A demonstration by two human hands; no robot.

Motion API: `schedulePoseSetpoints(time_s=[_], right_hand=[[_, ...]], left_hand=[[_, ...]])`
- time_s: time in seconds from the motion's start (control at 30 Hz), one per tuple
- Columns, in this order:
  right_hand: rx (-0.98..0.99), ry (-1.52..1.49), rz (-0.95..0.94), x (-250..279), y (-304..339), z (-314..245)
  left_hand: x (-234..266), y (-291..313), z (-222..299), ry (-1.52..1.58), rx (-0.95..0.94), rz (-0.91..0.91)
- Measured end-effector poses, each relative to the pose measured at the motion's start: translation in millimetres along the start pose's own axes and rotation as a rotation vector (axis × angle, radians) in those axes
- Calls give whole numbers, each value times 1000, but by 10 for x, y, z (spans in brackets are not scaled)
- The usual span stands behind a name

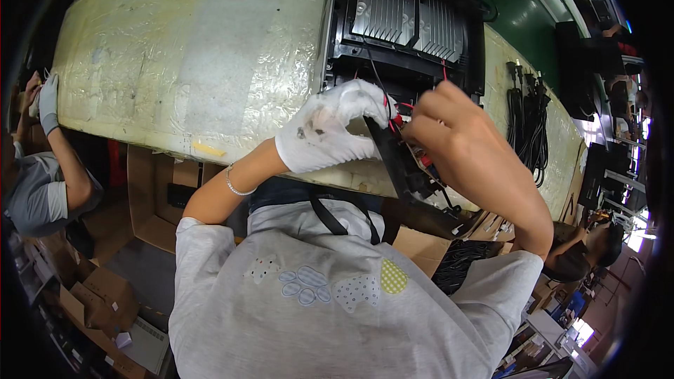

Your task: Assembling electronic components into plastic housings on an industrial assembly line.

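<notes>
My left hand [333, 130], in a stained white glove, curves its fingers and thumb around the upper end of a black plastic panel [390, 158]. The panel is tilted over the table's near edge, with red parts and wires on its right side. My bare right hand [453, 137] is closed against that side, fingers curled beside red wires [404, 105]; what its fingertips pinch is hidden. Beyond both hands lies a black housing [344, 49] with two finned metal heat sinks [382, 14]. Thin red and black wires run from it toward the panel.
The table [210, 49] has a film-covered pale top. Black power cords [530, 105] lie at its right end. A cardboard box [151, 196] stands below the near edge at left; another box of black cables [460, 267] is at right. A co-worker's gloved hand [49, 102] is at far left.
</notes>
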State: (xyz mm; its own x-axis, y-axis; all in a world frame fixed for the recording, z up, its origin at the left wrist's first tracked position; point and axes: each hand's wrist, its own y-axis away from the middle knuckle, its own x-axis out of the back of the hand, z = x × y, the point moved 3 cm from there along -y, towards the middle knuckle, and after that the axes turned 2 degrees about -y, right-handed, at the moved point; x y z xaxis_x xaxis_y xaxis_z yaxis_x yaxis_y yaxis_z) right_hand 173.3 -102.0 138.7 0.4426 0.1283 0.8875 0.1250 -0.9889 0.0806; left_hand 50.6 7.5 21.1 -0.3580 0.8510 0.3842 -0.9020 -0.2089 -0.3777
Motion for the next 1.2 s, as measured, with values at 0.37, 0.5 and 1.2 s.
schedulePoseSetpoints(time_s=[0.37,0.5,1.2], right_hand=[[337,136,128,69,-196,87],[333,76,-34,26,-127,145],[344,-27,-47,1,-309,207]], left_hand=[[-36,38,-52,53,2,85],[-77,72,-150,120,-61,138],[-51,156,-224,112,-13,18]])
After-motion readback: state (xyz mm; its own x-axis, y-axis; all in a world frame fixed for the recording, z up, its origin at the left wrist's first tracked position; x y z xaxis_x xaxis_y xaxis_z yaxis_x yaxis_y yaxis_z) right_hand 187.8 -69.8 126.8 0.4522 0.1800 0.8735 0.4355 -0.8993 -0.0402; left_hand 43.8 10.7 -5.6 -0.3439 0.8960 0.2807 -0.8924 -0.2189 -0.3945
